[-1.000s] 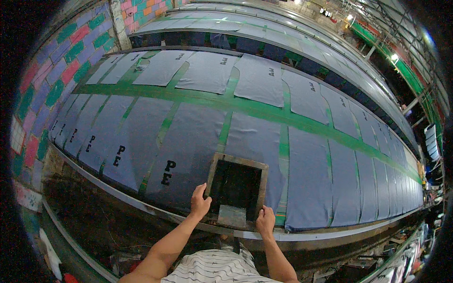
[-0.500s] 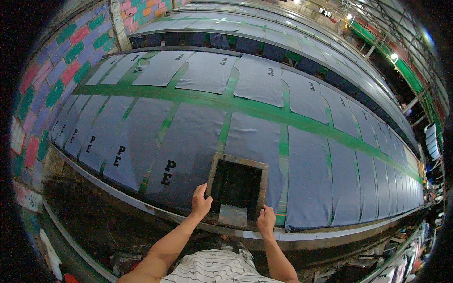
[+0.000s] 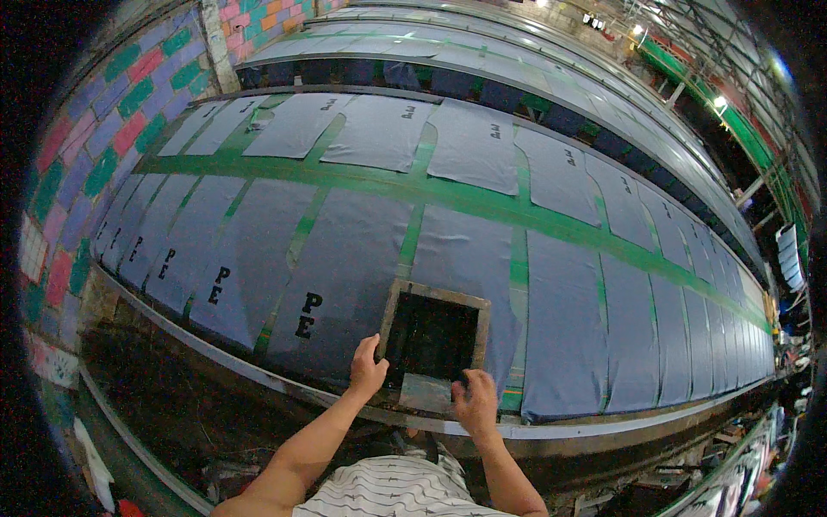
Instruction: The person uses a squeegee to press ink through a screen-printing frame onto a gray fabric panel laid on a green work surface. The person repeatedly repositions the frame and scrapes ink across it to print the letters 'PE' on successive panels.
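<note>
A wooden-framed printing screen (image 3: pixel 441 293) with dark, ink-smeared mesh lies on a blue-grey fabric panel (image 3: pixel 461 246) at the table's near edge. My left hand (image 3: pixel 369 369) is closed round the left side of the frame. At the screen's lower right corner is my right hand (image 3: pixel 476 403), off the frame's side, its thumb and fingers bent and apart. Those fingers are close to a flat grey squeegee-like plate (image 3: pixel 424 392), which rests at the near end of the screen. Whether they touch it I cannot tell.
The long green table (image 3: pixel 362 181) carries two rows of fabric panels. Several near ones on the left bear large black prints (image 3: pixel 307 315); the far row has small dark prints. A metal rail (image 3: pixel 568 431) runs along the near edge. A painted brick wall (image 3: pixel 112 112) stands left.
My right hand has let go of the frame's right side and moved left and slightly up, toward the grey plate. The left hand and the screen stay in place.
</note>
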Available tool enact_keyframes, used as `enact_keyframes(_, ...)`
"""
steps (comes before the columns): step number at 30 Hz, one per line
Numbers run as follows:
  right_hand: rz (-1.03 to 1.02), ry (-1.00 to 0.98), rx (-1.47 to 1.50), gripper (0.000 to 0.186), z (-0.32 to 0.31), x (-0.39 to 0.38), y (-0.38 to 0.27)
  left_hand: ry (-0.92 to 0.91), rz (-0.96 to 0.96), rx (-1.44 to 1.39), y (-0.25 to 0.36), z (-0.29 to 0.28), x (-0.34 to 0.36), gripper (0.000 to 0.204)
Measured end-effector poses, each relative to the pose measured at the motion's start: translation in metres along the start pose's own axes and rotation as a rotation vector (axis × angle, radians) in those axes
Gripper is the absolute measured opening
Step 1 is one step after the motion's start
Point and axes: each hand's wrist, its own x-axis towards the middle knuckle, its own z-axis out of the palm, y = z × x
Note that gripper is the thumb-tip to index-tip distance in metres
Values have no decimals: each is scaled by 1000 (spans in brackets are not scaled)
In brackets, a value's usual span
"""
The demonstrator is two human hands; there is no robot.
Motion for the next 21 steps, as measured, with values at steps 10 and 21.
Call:
enact_keyframes(10, -305, -358, -161, 51, -2, 2, -36, 9, 29, -25, -8, 6, 0, 59)
enact_keyframes(21, -238, -354, -76, 60, 1, -5, -32, -18, -6, 1, -5, 2, 0, 57)
